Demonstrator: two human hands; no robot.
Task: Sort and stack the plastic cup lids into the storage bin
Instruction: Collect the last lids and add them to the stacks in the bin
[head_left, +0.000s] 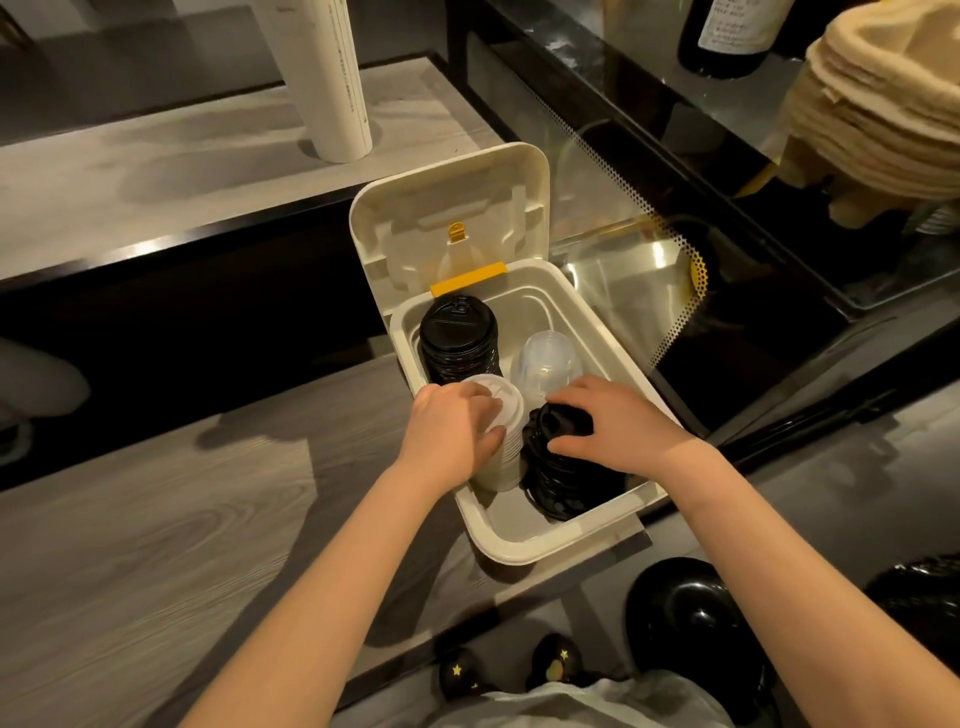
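Note:
A cream storage bin (524, 540) with its hinged lid (452, 208) standing open sits on the grey wood counter. Inside, a tall stack of black lids (457, 338) stands at the back left and a stack of clear lids (545, 358) at the back right. My left hand (452, 431) grips a stack of white lids (501, 441) at the front left of the bin. My right hand (618, 426) presses down on a tilted stack of black lids (561, 478) at the front right.
A white tube of cups (332, 78) stands on the raised shelf behind. A glass display case (675, 218) lies to the right, with a stack of tan pulp trays (883, 104) above it. A black round object (685, 618) sits low by the counter edge.

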